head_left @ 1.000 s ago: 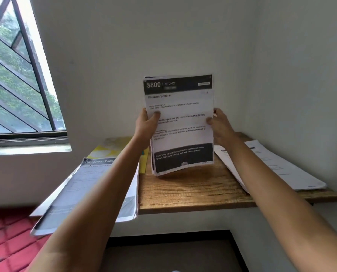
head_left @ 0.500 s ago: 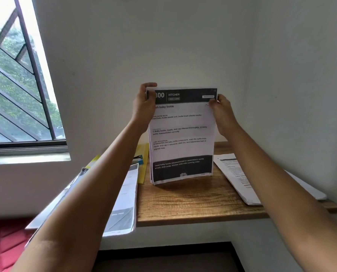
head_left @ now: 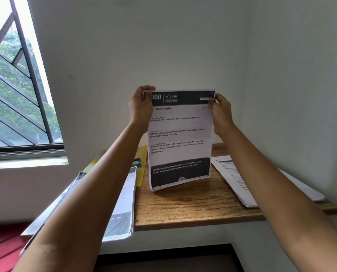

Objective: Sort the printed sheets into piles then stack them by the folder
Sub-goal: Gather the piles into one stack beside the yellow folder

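Window glass (head_left: pixel 16 85) with dark slanted bars fills the 10 o'clock side of the view, and red floor tiles (head_left: pixel 0 250) show at 8 o'clock. At 7 o'clock a left pile of sheets (head_left: pixel 120 209) hangs well over the left end of a wooden shelf (head_left: pixel 193 209), partly hidden by the person's left forearm. Just beyond that pile lies a yellow folder (head_left: pixel 141 169) with a small blue clip (head_left: pixel 138 164) on it, close to the wall.

Near the centre the left hand (head_left: pixel 141 108) grips the top left corner of a sheaf of printed sheets (head_left: pixel 180 138), fingers curled over the upper edge. The sheaf stands upright and a little tilted, its front page headed KITCHEN in a dark band, with another dark band along the bottom. Its lower edge is down at the shelf top, between the two piles; whether it touches the wood cannot be told. The right hand (head_left: pixel 221 112) pinches the top right corner, thumb on the front of the page.

At 4 o'clock a right pile of sheets (head_left: pixel 236 179) lies flat on the shelf, apart from the sheaf, its far edge passing over the shelf's right end.
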